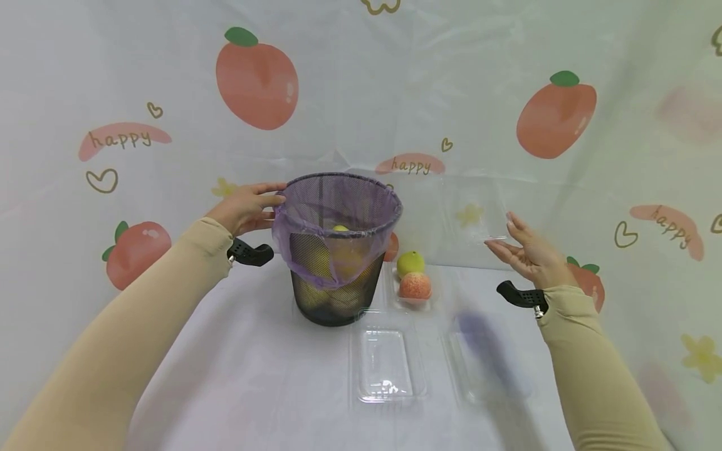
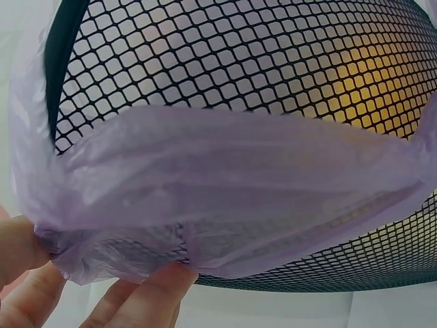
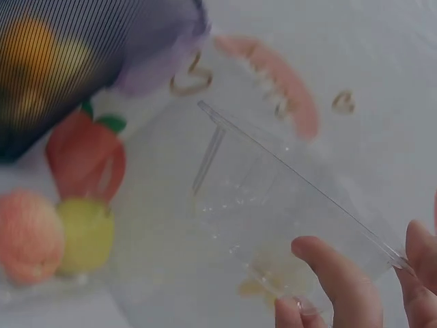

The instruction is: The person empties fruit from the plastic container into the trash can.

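A black mesh bin (image 1: pixel 333 316) stands on the table, lined with a purple plastic bag (image 1: pixel 286 241) folded over its rim. Fruit shows through the mesh, including an orange one (image 3: pixel 31 48). My left hand (image 1: pixel 242 208) is at the bin's left rim; thumb and fingers pinch the bag's loose edge (image 2: pixel 123 249). Off to the bin's right, raised above the table, my right hand (image 1: pixel 533 250) holds a clear plastic container (image 3: pixel 273 198) by its edge. It is tilted, with nothing seen inside.
Right of the bin, a yellow-green fruit (image 1: pixel 410 264) and a peach (image 1: pixel 415 286) sit in a clear tray (image 1: pixel 390 291). Nearer the front lies a clear container (image 1: pixel 389 398), with another clear container (image 1: pixel 453 354) to its right. A fruit-print cloth (image 1: pixel 338 81) hangs behind.
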{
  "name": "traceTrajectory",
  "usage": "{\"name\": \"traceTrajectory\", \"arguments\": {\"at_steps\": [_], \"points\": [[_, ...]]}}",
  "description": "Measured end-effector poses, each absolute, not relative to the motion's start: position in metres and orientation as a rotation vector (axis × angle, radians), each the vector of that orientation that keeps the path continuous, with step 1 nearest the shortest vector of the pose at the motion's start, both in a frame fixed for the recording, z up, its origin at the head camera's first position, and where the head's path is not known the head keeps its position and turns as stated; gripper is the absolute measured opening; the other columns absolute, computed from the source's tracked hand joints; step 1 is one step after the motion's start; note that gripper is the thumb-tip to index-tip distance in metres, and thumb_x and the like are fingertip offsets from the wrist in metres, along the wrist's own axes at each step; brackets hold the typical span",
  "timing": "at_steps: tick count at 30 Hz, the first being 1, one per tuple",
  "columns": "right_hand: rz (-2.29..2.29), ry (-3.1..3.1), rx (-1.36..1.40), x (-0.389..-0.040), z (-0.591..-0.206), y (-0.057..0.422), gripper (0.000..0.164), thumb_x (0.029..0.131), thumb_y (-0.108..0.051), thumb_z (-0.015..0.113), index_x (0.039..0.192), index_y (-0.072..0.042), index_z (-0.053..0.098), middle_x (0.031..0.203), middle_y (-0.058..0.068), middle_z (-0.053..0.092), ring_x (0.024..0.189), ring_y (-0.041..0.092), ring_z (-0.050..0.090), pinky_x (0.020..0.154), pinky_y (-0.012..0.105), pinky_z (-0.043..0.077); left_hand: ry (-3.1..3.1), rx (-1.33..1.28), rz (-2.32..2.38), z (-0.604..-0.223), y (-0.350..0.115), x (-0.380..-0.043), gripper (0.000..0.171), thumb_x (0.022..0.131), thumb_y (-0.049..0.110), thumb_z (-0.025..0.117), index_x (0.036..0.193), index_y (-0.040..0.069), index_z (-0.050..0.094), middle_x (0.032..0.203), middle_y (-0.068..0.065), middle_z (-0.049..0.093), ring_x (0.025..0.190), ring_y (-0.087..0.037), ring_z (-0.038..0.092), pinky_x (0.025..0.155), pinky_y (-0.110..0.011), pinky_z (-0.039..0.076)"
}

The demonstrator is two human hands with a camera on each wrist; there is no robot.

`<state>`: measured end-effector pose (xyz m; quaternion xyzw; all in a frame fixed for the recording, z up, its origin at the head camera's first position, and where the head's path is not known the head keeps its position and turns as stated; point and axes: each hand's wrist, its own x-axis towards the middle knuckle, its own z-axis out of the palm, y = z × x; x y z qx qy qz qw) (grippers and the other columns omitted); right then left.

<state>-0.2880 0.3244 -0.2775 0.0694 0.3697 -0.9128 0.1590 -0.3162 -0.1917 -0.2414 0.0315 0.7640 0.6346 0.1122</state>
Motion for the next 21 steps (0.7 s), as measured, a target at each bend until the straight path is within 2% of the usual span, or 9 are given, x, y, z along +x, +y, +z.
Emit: {"name": "traceTrajectory", "arguments": {"at_steps": [3, 5, 7, 9, 11, 13, 16, 18, 21], "points": [[-2.567, 1.087, 0.215, -0.291, -0.297, 0.335, 0.038, 0.099, -0.014, 0.053, 0.125, -0.040, 0.062, 0.158, -0.007, -0.024, 0.100, 0.032, 0.067, 0.101, 0.023, 0.045, 2.256, 0.090, 1.851, -0.242, -0.192, -0.316, 0.057, 0.104, 0.021, 0.045, 0.156, 0.018, 0.022, 0.150, -0.013, 0.029, 0.129, -0.026, 0.043, 0.079, -0.017, 0.054], [-2.539, 1.121, 0.230, -0.294, -0.309, 0.341, 0.028, 0.100, -0.015, 0.051, 0.109, -0.031, 0.072, 0.157, -0.007, -0.027, 0.098, 0.031, 0.068, 0.102, 0.022, 0.043, 2.266, 0.092, 1.843, -0.241, -0.193, -0.316, 0.057, 0.104, 0.022, 0.045, 0.156, 0.018, 0.021, 0.152, -0.014, 0.028, 0.131, -0.027, 0.041, 0.079, -0.017, 0.054], [-2.511, 1.177, 0.253, -0.296, -0.321, 0.346, 0.027, 0.100, -0.016, 0.050, 0.094, -0.024, 0.074, 0.156, -0.005, -0.030, 0.096, 0.029, 0.068, 0.101, 0.020, 0.044, 2.261, 0.088, 1.849, -0.241, -0.193, -0.315, 0.057, 0.104, 0.021, 0.044, 0.156, 0.018, 0.021, 0.152, -0.014, 0.027, 0.132, -0.028, 0.041, 0.079, -0.017, 0.054], [-2.476, 1.233, 0.259, -0.298, -0.332, 0.350, 0.029, 0.101, -0.017, 0.048, 0.091, -0.024, 0.074, 0.154, -0.003, -0.033, 0.105, 0.026, 0.065, 0.099, 0.018, 0.045, 2.257, 0.083, 1.853, -0.240, -0.193, -0.314, 0.056, 0.104, 0.021, 0.045, 0.156, 0.019, 0.022, 0.151, -0.013, 0.028, 0.133, -0.028, 0.040, 0.078, -0.017, 0.054], [-2.424, 1.328, 0.272, -0.299, -0.343, 0.353, 0.025, 0.101, -0.018, 0.048, 0.097, -0.029, 0.071, 0.155, 0.002, -0.031, 0.105, 0.022, 0.065, 0.084, 0.011, 0.051, 2.257, 0.084, 1.853, -0.240, -0.193, -0.314, 0.057, 0.104, 0.022, 0.045, 0.156, 0.018, 0.022, 0.150, -0.013, 0.030, 0.132, -0.028, 0.041, 0.079, -0.017, 0.054], [-2.352, 1.427, 0.262, -0.300, -0.353, 0.355, 0.031, 0.101, -0.021, 0.047, 0.124, -0.039, 0.059, 0.156, 0.008, -0.029, 0.104, 0.017, 0.065, 0.070, 0.008, 0.052, 2.261, 0.069, 1.855, -0.240, -0.193, -0.314, 0.056, 0.104, 0.022, 0.045, 0.155, 0.018, 0.023, 0.147, -0.012, 0.032, 0.129, -0.026, 0.043, 0.079, -0.017, 0.054], [-2.239, 1.597, 0.271, -0.300, -0.365, 0.357, 0.062, 0.102, -0.026, 0.045, 0.152, -0.043, 0.015, 0.157, 0.015, -0.021, 0.116, 0.020, 0.061, 0.056, 0.007, 0.046, 2.275, 0.061, 1.849, -0.241, -0.192, -0.314, 0.056, 0.104, 0.022, 0.046, 0.155, 0.019, 0.024, 0.144, -0.011, 0.035, 0.126, -0.025, 0.045, 0.079, -0.017, 0.054], [-2.212, 1.641, 0.287, -0.300, -0.373, 0.357, 0.072, 0.102, -0.025, 0.042, 0.154, -0.033, -0.008, 0.156, 0.016, -0.024, 0.138, 0.024, 0.039, 0.067, 0.005, 0.049, 2.274, 0.055, 1.853, -0.241, -0.191, -0.315, 0.056, 0.104, 0.022, 0.046, 0.155, 0.019, 0.025, 0.144, -0.010, 0.035, 0.126, -0.025, 0.045, 0.079, -0.017, 0.054], [-2.193, 1.689, 0.344, -0.300, -0.380, 0.357, 0.071, 0.103, -0.023, 0.040, 0.154, -0.028, -0.009, 0.155, 0.018, -0.026, 0.146, 0.025, -0.002, 0.078, 0.006, 0.049, 2.264, 0.058, 1.859, -0.241, -0.190, -0.315, 0.056, 0.104, 0.021, 0.046, 0.155, 0.020, 0.025, 0.147, -0.011, 0.033, 0.130, -0.026, 0.043, 0.079, -0.018, 0.055]]}}
